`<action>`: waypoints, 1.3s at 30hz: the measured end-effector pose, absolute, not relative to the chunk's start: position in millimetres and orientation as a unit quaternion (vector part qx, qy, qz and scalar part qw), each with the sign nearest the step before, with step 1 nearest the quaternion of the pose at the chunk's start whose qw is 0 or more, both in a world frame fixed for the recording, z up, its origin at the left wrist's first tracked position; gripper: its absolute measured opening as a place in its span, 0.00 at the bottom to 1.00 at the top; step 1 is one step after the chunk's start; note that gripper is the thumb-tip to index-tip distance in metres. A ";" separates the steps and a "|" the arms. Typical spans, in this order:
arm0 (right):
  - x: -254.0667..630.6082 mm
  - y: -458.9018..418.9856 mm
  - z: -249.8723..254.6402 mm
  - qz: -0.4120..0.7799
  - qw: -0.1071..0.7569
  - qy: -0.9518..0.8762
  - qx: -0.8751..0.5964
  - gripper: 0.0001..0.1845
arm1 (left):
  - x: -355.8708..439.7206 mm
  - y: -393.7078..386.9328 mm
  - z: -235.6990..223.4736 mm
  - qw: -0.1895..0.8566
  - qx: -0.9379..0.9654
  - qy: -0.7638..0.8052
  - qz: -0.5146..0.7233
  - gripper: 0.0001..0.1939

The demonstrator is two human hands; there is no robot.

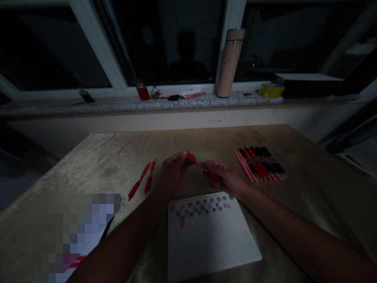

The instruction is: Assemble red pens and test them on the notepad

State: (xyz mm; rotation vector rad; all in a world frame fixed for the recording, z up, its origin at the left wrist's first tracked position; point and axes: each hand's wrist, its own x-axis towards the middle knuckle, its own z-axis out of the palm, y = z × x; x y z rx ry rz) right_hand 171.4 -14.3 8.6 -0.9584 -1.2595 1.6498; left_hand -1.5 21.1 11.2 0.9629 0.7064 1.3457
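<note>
Red pen [211, 174] w/ both hands' fingers [188, 157] clamped on it, tan table [118, 157], dark windows [182, 47].

Dim light leaves the corners near black; the desk [118, 157] shows a faint sheen at left, and pixelation covers patches.

Notepad [210, 239] before the hands, apparently pens [260, 163] right, two pens [144, 179] left.

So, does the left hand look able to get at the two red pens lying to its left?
Probably yes: nothing visible separates the left hand from the two red pens, though it holds another red pen.
</note>
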 end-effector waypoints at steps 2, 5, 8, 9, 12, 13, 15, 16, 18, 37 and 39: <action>174.9 -13.9 6.1 0.467 0.421 -0.635 -0.449 0.17 | -8.0 28.5 8.7 0.598 0.388 0.327 0.621 0.09; 181.1 -14.6 2.8 0.181 0.352 -0.783 -0.480 0.15 | -14.5 36.4 5.2 0.587 0.357 0.332 0.646 0.09; 184.0 -15.4 0.5 0.082 0.301 -0.818 -0.483 0.15 | -13.9 36.2 4.1 0.595 0.342 0.328 0.649 0.09; 183.8 -15.7 0.2 0.083 0.305 -0.815 -0.487 0.16 | -12.6 34.9 4.3 0.599 0.339 0.329 0.647 0.09; 180.2 -15.9 1.4 0.165 0.357 -0.774 -0.496 0.18 | -8.3 30.0 5.3 0.620 0.329 0.324 0.635 0.08; 178.2 -15.8 2.4 0.225 0.381 -0.745 -0.500 0.20 | -7.0 28.7 5.5 0.630 0.324 0.318 0.630 0.07; 174.4 -14.7 4.9 0.387 0.415 -0.657 -0.498 0.24 | -5.2 26.7 5.7 0.647 0.315 0.306 0.623 0.07; 173.0 -13.9 6.0 0.469 0.420 -0.605 -0.488 0.26 | -4.5 26.2 5.6 0.649 0.315 0.304 0.622 0.07; 172.4 -11.9 7.2 0.569 0.416 -0.534 -0.467 0.26 | -4.0 26.1 4.9 0.640 0.319 0.311 0.626 0.07; 176.0 -12.1 8.9 0.547 0.381 -0.584 -0.464 0.23 | -5.8 28.7 5.2 0.655 0.268 0.270 0.653 0.04; 179.2 -13.3 6.3 0.386 0.398 -0.667 -0.499 0.18 | -6.9 30.2 3.4 0.650 0.263 0.274 0.658 0.04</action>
